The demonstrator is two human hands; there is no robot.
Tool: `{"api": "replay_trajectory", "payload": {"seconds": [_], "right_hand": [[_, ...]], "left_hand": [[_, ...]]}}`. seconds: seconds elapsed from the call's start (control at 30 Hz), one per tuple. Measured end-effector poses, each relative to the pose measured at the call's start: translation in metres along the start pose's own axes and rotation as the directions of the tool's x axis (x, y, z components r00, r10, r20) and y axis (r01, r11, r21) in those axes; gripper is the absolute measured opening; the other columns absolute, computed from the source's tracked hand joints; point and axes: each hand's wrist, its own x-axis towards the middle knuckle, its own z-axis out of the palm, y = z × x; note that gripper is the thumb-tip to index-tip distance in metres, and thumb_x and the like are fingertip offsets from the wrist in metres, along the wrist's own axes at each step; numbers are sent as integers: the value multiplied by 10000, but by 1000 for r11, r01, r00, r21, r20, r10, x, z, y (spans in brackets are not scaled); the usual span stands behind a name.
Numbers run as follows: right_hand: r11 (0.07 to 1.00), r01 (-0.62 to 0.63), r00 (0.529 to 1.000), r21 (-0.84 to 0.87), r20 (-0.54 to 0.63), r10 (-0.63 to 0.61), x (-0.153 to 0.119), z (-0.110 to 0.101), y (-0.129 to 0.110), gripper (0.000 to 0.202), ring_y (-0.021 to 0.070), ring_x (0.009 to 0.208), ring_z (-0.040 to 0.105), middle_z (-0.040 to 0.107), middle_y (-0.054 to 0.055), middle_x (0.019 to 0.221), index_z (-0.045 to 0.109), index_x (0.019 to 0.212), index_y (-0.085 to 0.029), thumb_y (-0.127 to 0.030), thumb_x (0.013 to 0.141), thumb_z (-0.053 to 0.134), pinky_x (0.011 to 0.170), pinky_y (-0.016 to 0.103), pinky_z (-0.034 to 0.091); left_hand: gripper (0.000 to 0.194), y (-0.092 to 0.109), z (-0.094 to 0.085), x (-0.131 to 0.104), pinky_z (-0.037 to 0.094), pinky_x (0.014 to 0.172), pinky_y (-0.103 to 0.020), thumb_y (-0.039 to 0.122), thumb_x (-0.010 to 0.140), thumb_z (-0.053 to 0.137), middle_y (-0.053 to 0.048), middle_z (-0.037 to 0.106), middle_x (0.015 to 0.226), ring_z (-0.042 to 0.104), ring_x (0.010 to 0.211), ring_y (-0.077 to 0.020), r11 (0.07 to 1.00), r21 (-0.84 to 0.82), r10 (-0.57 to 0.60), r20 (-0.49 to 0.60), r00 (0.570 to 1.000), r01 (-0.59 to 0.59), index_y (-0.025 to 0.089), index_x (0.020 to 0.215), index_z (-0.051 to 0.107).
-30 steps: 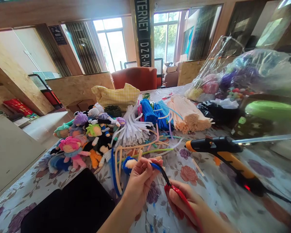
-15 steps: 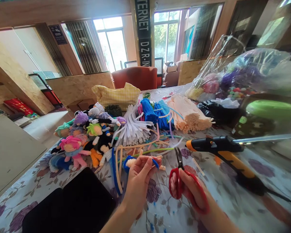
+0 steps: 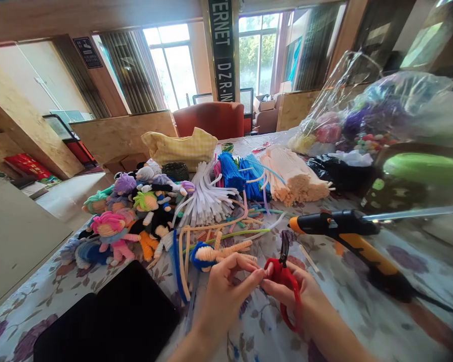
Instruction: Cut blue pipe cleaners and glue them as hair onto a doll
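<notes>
Right fingers [image 3: 279, 290] around red-handled dark-bladed metal scissors [image 3: 283, 259] | likely stiff, light; grip by loops | left fingers [image 3: 251, 283] pinched, contents unclear

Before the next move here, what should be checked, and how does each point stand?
1. Red-handled metal scissors secured: ok, looped on the right hand.
2. Blades pointing away from the left hand: ok, they point up toward the far side of the table.
3. Scissors set down, right hand free: not ok.
4. Small piece pinched where the fingertips meet: cannot tell, the fingers hide it.
5. Peach, blue-haired fuzzy doll untouched: cannot tell, the left hand overlaps it in view.
6. Black-and-orange glue gun apart from both hands: ok, it lies on the table to their right.
</notes>
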Motion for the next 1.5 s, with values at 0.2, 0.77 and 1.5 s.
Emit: {"api": "replay_trajectory", "payload": {"seconds": [0.2,0.77,1.5], "right_hand": [[996,-60,997,65,54,56,2,-1,5,340,79,524,351,495,-54,615,584,747,-183,-425,668,811,466,199,283],[995,-42,999,86,31,39,-2,2,-2,256,95,538,456,580,-27,630,585,705,-198,-385,754,753,467,202,344],[978,-177,934,-111,294,202,-19,9,-29,479,108,414,429,516,-17,472,468,540,-214,-616,787,548,444,247,332]], "left_hand": [[175,-3,-2,0,518,755,-282,269,736,749,-27,678,785,655,804,-163,1000,-15,2,-40,999,-3,177,655,624],[195,6,-2,2,486,656,-213,319,713,774,-25,641,748,600,695,-123,987,-123,-90,85,992,100,148,657,696],[144,7,-2,1,539,750,-204,270,824,689,10,687,908,669,804,-97,976,-195,41,-259,965,-94,185,759,594]]}}
